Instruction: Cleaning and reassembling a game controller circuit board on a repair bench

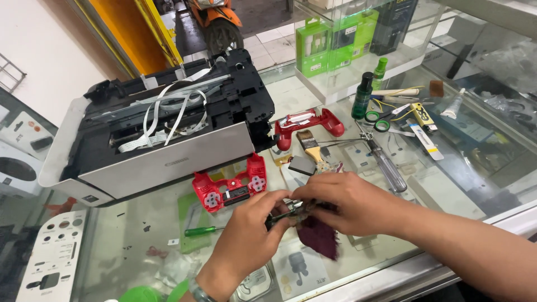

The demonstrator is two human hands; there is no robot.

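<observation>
Left hand [246, 235] and right hand [349, 204] pinched small green circuit board [285, 215] with maroon cloth [320, 237] over glass worktop [140, 235]; red controller shell [232, 184] just beyond.

The scene is brightly and evenly lit by daylight entering from the open doorway beyond the bench's far edge. Pale glare is spread across the glass bench [140, 235], washing out what lies beneath it. Shadows are soft. Slight bending is seen at the frame edges.
</observation>
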